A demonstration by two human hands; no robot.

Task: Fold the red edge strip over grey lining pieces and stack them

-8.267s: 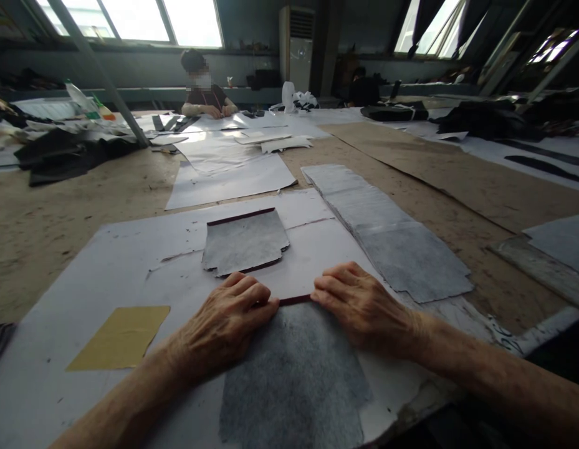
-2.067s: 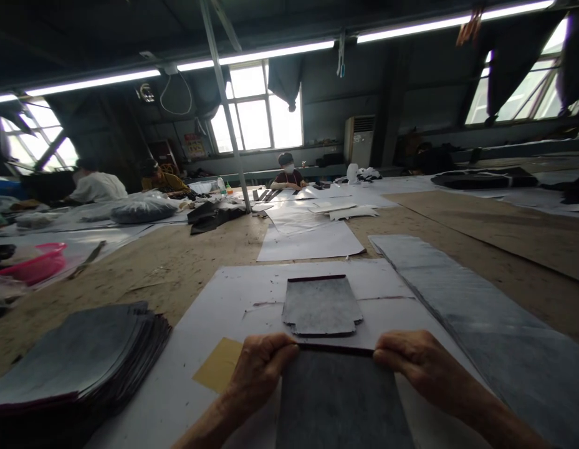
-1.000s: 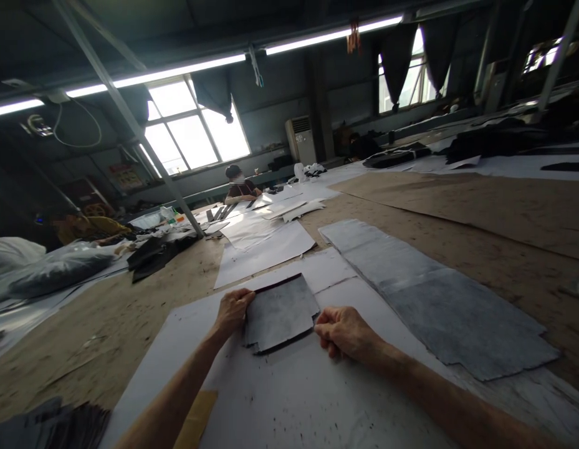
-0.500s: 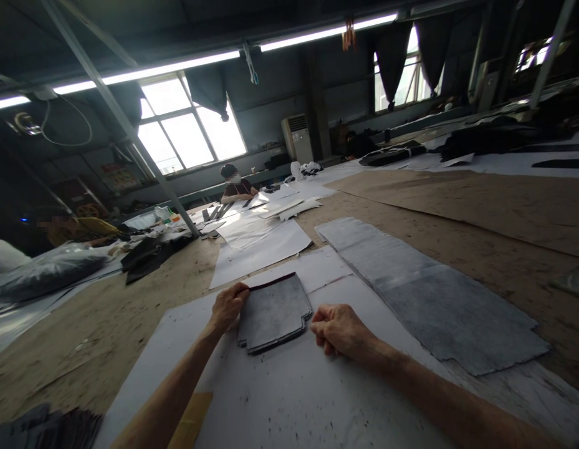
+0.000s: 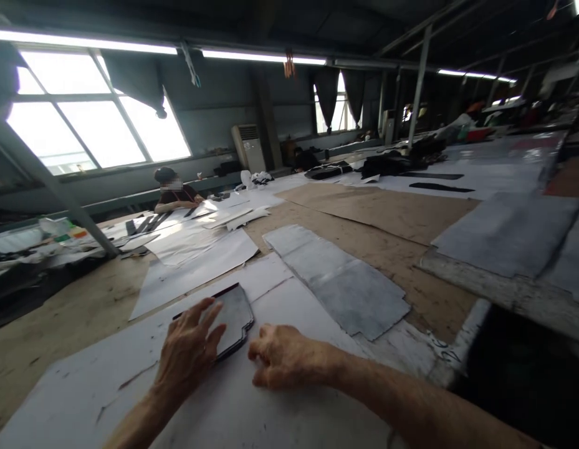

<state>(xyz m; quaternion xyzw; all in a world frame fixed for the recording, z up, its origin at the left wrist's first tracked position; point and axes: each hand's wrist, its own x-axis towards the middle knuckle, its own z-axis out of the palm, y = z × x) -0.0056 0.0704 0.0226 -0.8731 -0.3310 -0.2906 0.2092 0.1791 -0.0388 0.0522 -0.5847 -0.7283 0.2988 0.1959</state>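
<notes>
A small stack of grey cut fabric panels, notched at a corner and dark along its edges, lies on white sheeting. My left hand is over its near left part, fingers spread and partly covering it; whether the fingertips press on it I cannot tell. Just right of the notched corner is my right hand, fingers curled in. Anything inside those fingers is hidden. Farther right lies a long pale grey panel with a notched near end.
White paper sheets lie beyond the stack. Brown paper covers the table farther back. At right, the table edge borders a dark gap. A person works across the table. A metal post rises at left.
The view has swung right, bringing the table's right edge into sight. My left hand has gone from gripping the stack's far left corner to spread fingers over it. My right hand stays curled beside it.
</notes>
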